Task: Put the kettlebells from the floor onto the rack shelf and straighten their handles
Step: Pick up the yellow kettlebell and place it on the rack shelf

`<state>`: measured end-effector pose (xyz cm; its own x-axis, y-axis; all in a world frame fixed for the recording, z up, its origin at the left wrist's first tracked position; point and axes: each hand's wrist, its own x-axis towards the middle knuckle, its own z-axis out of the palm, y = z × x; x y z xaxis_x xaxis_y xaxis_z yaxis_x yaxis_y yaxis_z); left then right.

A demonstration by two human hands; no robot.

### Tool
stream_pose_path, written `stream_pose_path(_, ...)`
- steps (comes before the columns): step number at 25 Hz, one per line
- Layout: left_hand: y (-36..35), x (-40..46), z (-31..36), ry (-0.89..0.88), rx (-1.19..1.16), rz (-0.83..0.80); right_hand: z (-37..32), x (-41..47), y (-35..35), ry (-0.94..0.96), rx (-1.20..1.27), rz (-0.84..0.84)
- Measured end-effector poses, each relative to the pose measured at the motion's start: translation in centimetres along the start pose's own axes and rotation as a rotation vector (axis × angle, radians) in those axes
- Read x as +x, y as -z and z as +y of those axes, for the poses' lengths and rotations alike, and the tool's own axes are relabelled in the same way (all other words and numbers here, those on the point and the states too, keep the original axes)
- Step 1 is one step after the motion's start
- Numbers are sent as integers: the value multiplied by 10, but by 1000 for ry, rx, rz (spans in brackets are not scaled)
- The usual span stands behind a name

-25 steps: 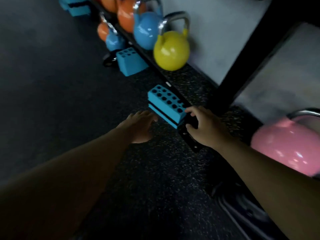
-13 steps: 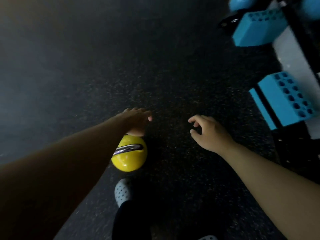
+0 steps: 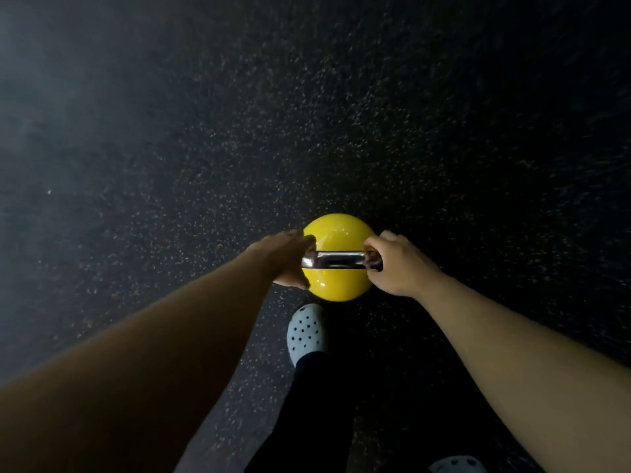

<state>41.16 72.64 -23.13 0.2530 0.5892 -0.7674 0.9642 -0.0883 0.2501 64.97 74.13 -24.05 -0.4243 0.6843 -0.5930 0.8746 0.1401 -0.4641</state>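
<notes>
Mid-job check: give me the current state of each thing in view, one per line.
Round yellow kettlebell: upright on the black speckled rubber floor.
Its chrome steel handle: level, gripped at both ends.
Left hand: on the handle's left end.
Right hand: closed on its right end.
White perforated clog: planted just behind the kettlebell.

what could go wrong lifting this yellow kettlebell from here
1. The left hand and right hand grip only the ends of the chrome handle; on smooth metal, a corner grip might slip.
2. The white clog sits just below the yellow kettlebell, so a drop could land on the foot.
</notes>
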Motion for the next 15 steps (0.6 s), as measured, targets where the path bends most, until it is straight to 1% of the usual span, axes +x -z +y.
stream_pose_path(2, -15, 15, 4, -51, -87, 54, 2, 10, -10, 31, 10, -2)
stream_pose_path(4, -20, 28, 13, -35, -122, 81, 5, 16, -9, 30, 52, -33)
stream_pose_path(8, -19, 33, 21, 10, -121, 42, 3, 23, 0, 49, 22, -149)
stream_pose_path(10, -11, 30, 33, 3, -111, 27, 7, 12, 6, 41, 89, -167)
stream_pose_path(12, 8, 26, 57, -38, -70, 24, 19, -10, 16, -10, 189, -121)
stream_pose_path(15, 48, 21, 111, -145, 41, 8, 43, -53, 40, -151, 326, 7)
